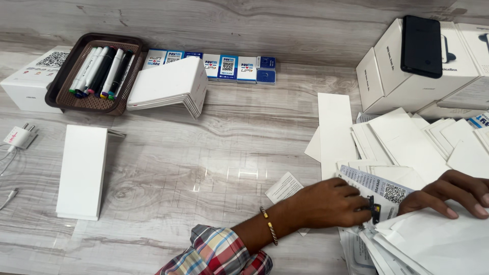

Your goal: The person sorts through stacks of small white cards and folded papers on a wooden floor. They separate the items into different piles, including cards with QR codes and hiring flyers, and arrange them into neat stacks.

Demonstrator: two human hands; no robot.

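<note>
My left hand (331,203), with a bracelet at the wrist and a plaid sleeve, reaches right across the wooden table (214,153). Its fingertips pinch a small black clip (375,211) at the edge of a printed leaflet (379,187) bearing a square code. My right hand (448,192) lies just right of it, fingers spread flat on a heap of white folded sheets (433,239). More white sheets (402,137) fan out behind both hands. A small printed slip (283,187) lies by my left wrist.
At the back left a brown basket (63,91) of markers rests on a white box (25,86). Beside it sit folded white cards (168,86) and a row of small printed cards (229,67). A flat white box (82,170), charger plug (19,136), stacked white boxes (387,81) and phone (422,46).
</note>
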